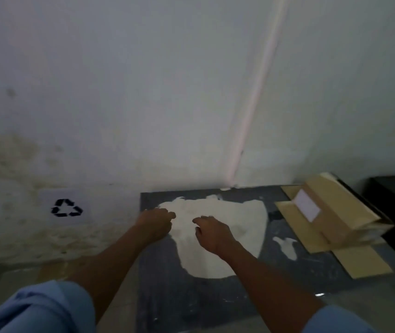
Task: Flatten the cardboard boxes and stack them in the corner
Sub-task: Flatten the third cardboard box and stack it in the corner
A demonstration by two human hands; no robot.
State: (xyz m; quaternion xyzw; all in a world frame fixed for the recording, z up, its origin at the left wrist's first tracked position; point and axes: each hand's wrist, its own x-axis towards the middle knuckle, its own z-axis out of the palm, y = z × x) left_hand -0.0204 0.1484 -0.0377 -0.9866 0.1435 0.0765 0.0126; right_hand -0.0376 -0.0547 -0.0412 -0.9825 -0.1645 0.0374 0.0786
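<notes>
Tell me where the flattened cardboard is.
Head view, right side: the cardboard lies on the dark floor near the wall corner, right of the right hand.

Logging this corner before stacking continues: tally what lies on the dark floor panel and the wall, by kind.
Brown cardboard boxes, partly flattened and overlapping: 2, as far as I can tell
Large pale irregular patch: 1
Small pale patch: 1
Black recycling symbol on white sign: 1
Total: 5

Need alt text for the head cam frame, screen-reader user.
Both bare hands, left hand and right hand, reach empty over a pale patch on a dark floor panel at a wall corner. Flattened cardboard boxes lie to the right; a recycling symbol marks the left wall.
</notes>
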